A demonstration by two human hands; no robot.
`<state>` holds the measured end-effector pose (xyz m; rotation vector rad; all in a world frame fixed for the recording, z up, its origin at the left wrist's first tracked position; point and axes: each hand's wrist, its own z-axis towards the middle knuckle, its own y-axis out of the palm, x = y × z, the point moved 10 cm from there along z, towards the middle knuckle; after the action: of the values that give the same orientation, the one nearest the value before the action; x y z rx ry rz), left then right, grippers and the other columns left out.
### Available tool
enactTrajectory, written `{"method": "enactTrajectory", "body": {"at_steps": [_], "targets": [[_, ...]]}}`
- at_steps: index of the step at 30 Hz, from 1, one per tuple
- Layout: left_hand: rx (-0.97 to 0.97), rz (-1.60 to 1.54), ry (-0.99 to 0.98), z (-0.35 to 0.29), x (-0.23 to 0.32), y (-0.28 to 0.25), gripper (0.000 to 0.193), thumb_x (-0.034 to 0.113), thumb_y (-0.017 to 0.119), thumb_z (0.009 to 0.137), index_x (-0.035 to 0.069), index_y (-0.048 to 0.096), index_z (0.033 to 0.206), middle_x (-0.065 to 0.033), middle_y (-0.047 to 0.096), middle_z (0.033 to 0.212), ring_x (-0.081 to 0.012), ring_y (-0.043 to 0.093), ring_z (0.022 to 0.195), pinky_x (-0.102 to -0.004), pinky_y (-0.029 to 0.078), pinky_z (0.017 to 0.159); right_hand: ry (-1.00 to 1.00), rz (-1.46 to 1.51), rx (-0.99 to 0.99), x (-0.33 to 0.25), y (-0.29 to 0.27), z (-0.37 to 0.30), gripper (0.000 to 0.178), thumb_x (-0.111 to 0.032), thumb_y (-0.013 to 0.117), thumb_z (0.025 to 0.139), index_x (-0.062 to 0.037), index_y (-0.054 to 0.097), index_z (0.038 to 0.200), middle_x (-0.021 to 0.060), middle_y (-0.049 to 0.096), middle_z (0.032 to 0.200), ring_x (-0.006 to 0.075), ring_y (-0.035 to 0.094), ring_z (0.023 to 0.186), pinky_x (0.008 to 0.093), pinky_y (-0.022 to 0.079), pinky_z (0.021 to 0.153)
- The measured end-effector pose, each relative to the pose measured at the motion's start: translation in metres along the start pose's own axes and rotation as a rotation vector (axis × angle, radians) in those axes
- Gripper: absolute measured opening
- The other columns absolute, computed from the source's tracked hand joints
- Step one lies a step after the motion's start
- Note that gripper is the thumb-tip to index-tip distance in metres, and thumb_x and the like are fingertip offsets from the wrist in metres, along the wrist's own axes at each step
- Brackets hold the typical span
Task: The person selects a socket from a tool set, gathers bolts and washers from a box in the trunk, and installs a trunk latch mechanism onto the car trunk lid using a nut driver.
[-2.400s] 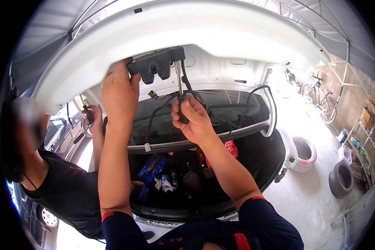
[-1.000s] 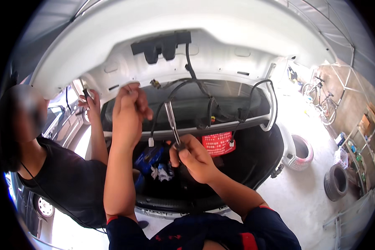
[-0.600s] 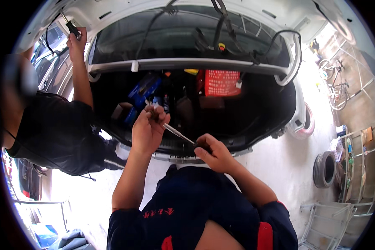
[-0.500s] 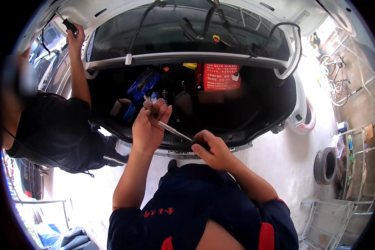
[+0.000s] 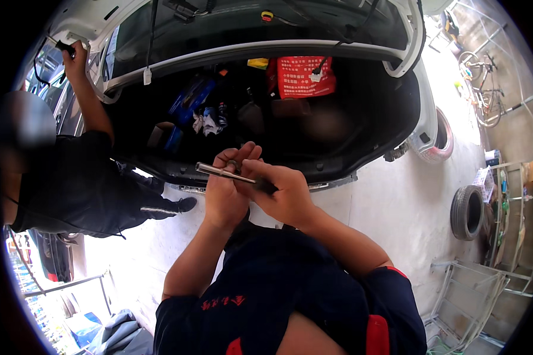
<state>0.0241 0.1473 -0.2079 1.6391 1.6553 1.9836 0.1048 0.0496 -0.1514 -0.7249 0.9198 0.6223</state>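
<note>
My right hand [image 5: 287, 192] is closed round the dark handle of a nut driver [image 5: 222, 171]. Its silver shaft and socket end point left, passing over the palm side of my left hand [image 5: 226, 201]. Curled fingers of that left hand hold a small dark metal piece [image 5: 235, 165], too small to name exactly. Both hands are close together in front of the open car trunk [image 5: 361, 127], just above its rear edge. At the left, a co-worker's hand [image 5: 75, 62] grips a black-handled tool [image 5: 65, 48] against the raised tailgate [image 5: 100, 18].
Inside the trunk lie a red bag [image 5: 305, 83], a blue box [image 5: 192, 94] and crumpled white cloth or paper [image 5: 209, 122]. A cable with a white connector [image 5: 315, 77] hangs before the bag. To the right are a tyre [image 5: 466, 213], a metal frame [image 5: 465, 302] and a bicycle [image 5: 484, 89].
My right hand has moved left, bringing the nut driver over my left hand. My left hand has come lower, toward my body. The view has shifted, so the trunk sits higher in it.
</note>
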Motion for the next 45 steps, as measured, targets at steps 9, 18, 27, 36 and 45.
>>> {"method": "enactTrajectory", "body": {"at_steps": [9, 18, 27, 36, 45], "targets": [[-0.096, 0.093, 0.005, -0.011, 0.017, -0.015, 0.031, 0.006, 0.030, 0.108, 0.004, 0.051, 0.131, -0.0213, 0.048, 0.155, -0.0347, 0.039, 0.151, -0.0480, 0.034, 0.126, 0.172, 0.045, 0.032, 0.001, 0.038, -0.002, 0.026, -0.010, 0.079, 0.088, -0.0030, 0.074, 0.113, 0.0097, 0.073, 0.084, 0.0136, 0.067, 0.071, 0.0275, 0.052, 0.066], [-0.027, 0.428, -0.271, -0.038, 0.069, -0.102, 0.023, 0.028, 0.040, 0.105, 0.011, 0.055, 0.098, 0.0015, 0.046, 0.071, -0.0107, 0.041, 0.060, -0.0288, 0.037, 0.055, 0.084, -0.126, 0.013, -0.035, 0.104, 0.009, 0.024, -0.012, 0.080, 0.086, -0.0028, 0.072, 0.107, 0.0117, 0.074, 0.085, 0.0217, 0.072, 0.073, 0.0304, 0.053, 0.067], [-0.187, 0.647, -0.392, -0.046, 0.096, -0.153, 0.021, 0.019, 0.044, 0.109, 0.010, 0.055, 0.094, 0.0038, 0.044, 0.069, -0.0042, 0.038, 0.057, -0.0227, 0.033, 0.049, 0.079, -0.156, -0.054, -0.036, 0.167, -0.003, 0.026, -0.022, 0.085, 0.081, -0.0068, 0.072, 0.097, 0.0115, 0.071, 0.082, 0.0341, 0.069, 0.077, 0.0398, 0.053, 0.069], [-0.112, 0.728, -0.109, -0.014, 0.141, -0.168, 0.030, 0.021, 0.040, 0.110, 0.005, 0.058, 0.092, 0.0006, 0.043, 0.067, -0.0064, 0.038, 0.056, -0.0244, 0.035, 0.050, 0.360, -0.163, -0.126, -0.011, 0.157, -0.053, 0.028, -0.027, 0.076, 0.092, -0.0027, 0.071, 0.104, 0.0152, 0.070, 0.083, 0.0336, 0.068, 0.074, 0.0395, 0.053, 0.068], [-0.088, 0.931, 0.205, -0.014, 0.126, -0.094, 0.030, 0.014, 0.039, 0.109, 0.004, 0.061, 0.092, -0.0003, 0.052, 0.069, -0.0053, 0.044, 0.055, -0.0230, 0.035, 0.050, 0.317, -0.165, -0.125, -0.009, 0.098, -0.056, 0.034, -0.035, 0.066, 0.099, -0.0021, 0.069, 0.106, 0.0186, 0.071, 0.089, 0.0392, 0.069, 0.083, 0.0447, 0.053, 0.073]]}}
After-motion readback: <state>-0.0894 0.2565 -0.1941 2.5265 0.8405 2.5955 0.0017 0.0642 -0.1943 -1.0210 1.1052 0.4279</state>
